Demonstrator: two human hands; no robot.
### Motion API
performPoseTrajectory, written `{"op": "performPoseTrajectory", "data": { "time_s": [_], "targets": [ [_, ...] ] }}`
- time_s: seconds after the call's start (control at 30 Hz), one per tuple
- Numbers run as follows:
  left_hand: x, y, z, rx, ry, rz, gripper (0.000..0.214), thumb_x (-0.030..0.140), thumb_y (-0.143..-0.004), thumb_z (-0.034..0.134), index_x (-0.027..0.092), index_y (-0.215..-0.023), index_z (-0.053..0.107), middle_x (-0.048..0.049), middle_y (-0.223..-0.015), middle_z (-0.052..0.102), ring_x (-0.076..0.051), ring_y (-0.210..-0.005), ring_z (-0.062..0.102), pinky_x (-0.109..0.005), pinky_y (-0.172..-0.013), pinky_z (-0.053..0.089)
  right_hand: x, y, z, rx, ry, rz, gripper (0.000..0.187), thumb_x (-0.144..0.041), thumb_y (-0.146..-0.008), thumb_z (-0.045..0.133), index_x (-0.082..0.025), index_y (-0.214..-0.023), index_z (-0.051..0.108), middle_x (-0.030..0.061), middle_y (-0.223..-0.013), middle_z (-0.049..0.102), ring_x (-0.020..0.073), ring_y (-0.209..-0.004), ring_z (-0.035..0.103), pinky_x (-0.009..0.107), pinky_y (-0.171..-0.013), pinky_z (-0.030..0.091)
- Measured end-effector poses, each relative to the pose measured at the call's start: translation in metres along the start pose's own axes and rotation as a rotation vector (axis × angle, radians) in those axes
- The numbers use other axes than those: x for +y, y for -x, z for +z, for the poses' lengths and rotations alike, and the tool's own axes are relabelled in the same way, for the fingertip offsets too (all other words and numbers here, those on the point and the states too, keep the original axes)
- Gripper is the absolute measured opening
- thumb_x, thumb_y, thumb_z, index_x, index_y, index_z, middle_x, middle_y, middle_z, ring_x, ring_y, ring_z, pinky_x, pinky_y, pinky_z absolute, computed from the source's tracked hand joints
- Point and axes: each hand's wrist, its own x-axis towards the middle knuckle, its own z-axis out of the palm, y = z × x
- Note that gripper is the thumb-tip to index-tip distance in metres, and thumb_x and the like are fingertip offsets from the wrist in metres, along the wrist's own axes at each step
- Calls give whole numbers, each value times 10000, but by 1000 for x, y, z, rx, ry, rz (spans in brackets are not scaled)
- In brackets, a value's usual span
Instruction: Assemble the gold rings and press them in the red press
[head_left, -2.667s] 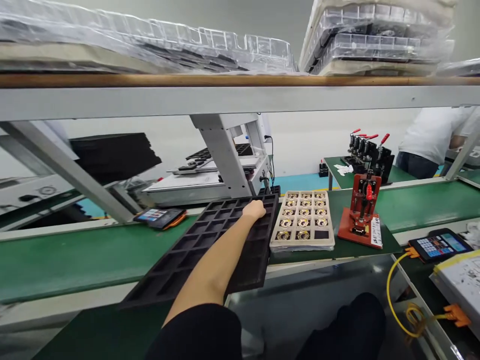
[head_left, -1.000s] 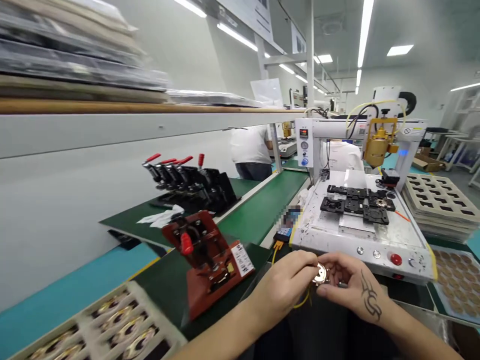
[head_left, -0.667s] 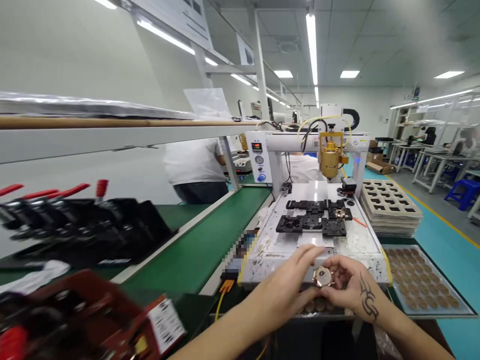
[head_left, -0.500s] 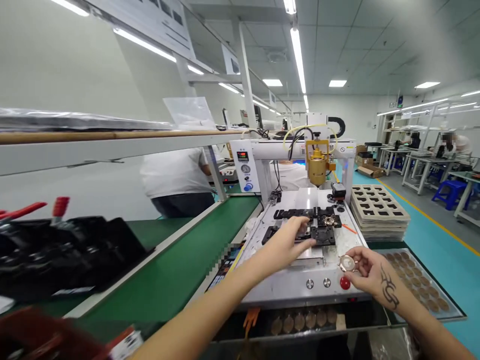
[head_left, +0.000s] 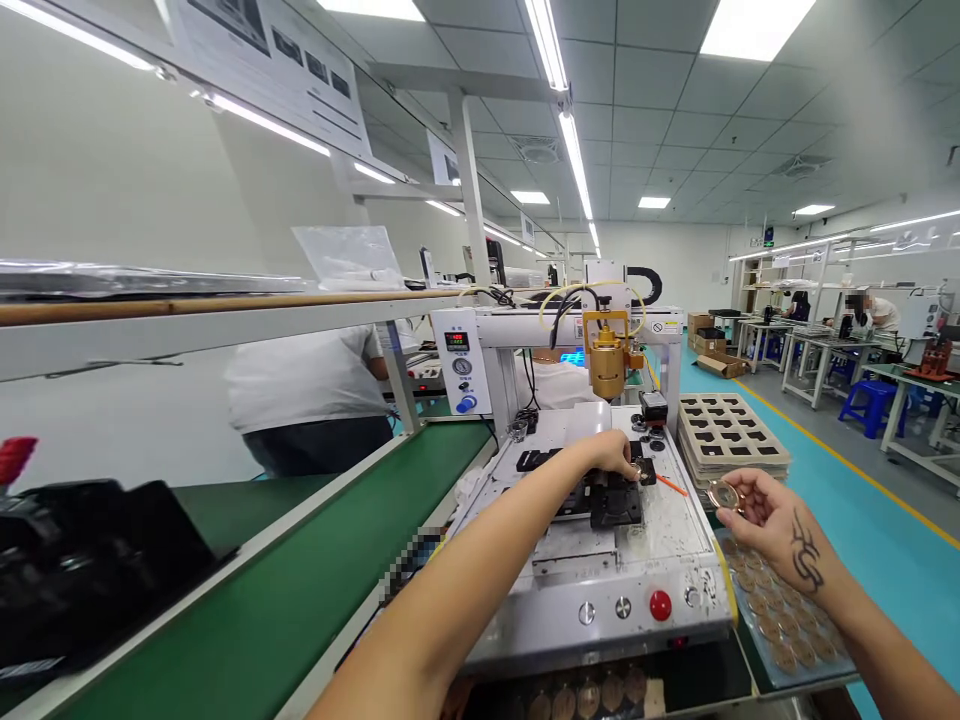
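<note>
Fingertips of our right hand (head_left: 757, 505) pinch a small round metal disc (head_left: 724, 494), held in the air at centre right of the frame, above a flat tray of round brown discs (head_left: 780, 625). Our left hand (head_left: 611, 452) reaches to mid-frame, its fingers curled down together onto the black fixture blocks (head_left: 611, 495) on the white machine bed (head_left: 660, 525); whether they grip anything we cannot tell. Above hangs a brass-coloured dispensing head (head_left: 607, 365). Right of the bed sits a stack of beige pocketed trays (head_left: 731, 445). A red round button (head_left: 660, 605) marks the front panel. A green conveyor belt (head_left: 300, 590) runs along the lower left, with a person in a white shirt (head_left: 307, 385) behind it.
</note>
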Motion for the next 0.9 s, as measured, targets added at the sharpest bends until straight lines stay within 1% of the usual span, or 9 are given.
{"op": "performPoseTrajectory", "data": {
  "time_s": [0.1,0.2,0.27,0.37,0.47,0.53,0.6,0.73,0.9],
  "targets": [
    [10,-1,0,31,39,5,317,365,-1024,706,160,-1265,688,-90,-1264,715,-259,-1065,725,-450,-907,634,10,-33,15,-53,65,-64,405,-501,-866,745,-187,-1102,644,-1,-814,596,173,-680,533,312,-622,467],
    [16,11,2,129,122,42,303,374,-1013,717,151,-1218,706,-74,-1230,723,-259,-1033,727,-431,-876,636,24,-67,39,-150,86,-87,371,-469,-844,742,-179,-1044,629,-9,-800,579,165,-687,519,302,-631,447],
    [15,28,1,221,195,77,266,349,-990,738,138,-1150,717,-65,-1139,743,-239,-978,727,-400,-852,624,33,-87,55,-218,101,-91,339,-418,-813,772,-180,-1008,629,-13,-793,589,158,-686,514,294,-635,440],
    [10,63,-6,363,310,140,221,279,-925,746,127,-1082,712,-67,-1002,763,-210,-908,715,-335,-828,587,44,-116,76,-311,148,-93,316,-334,-784,829,-178,-981,639,-14,-808,608,150,-711,526,280,-653,447],
    [3,105,-14,473,397,197,224,298,-882,721,150,-1049,700,-72,-988,765,-202,-879,700,-312,-805,560,50,-141,90,-431,210,-78,259,-335,-880,818,-165,-995,661,-7,-854,647,142,-717,586,280,-667,504],
    [0,134,-15,517,431,220,229,331,-873,711,171,-1034,687,-61,-969,754,-196,-849,687,-314,-781,550,53,-153,94,-518,250,-77,228,-366,-978,753,-157,-1030,679,7,-924,685,148,-748,645,304,-698,562],
    [-3,162,-13,541,449,230,231,343,-866,710,185,-1031,679,-40,-927,734,-186,-816,669,-312,-757,539,54,-161,94,-583,281,-92,237,-386,-1020,715,-155,-1072,695,23,-1001,713,167,-818,690,341,-756,600],
    [-5,208,-1,574,449,204,206,322,-863,696,203,-1031,683,-12,-896,706,-172,-800,637,-313,-752,524,51,-166,90,-656,312,-132,263,-380,-963,776,-157,-1096,737,44,-1032,748,207,-912,713,389,-847,593],
    [-4,241,17,571,507,194,243,293,-878,671,205,-1104,666,-15,-928,735,-165,-795,645,-320,-765,542,47,-165,89,-650,311,-168,303,-375,-873,795,-185,-1106,830,97,-1043,813,289,-982,731,366,-833,563]
  ]
}}
